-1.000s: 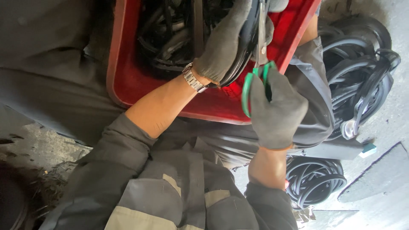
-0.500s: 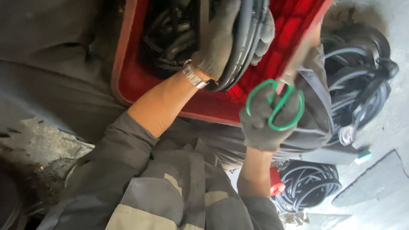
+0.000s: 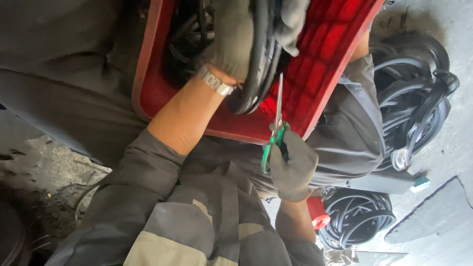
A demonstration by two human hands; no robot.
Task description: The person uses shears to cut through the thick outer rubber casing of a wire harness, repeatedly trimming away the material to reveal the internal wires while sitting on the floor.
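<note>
while gloved, two hands, one scissors

Glossy red plastic crate, matt black rubber cords, shiny metal scissors

My lap carries the red plastic crate; beside me, the grey concrete floor carries two heaps of black rubber rings, well apart; a small teal block lies between them.

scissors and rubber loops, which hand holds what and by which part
The right hand holds the scissors by the green handles, blades up. The left hand grips the bundle of black rubber loops around its strands.
</note>
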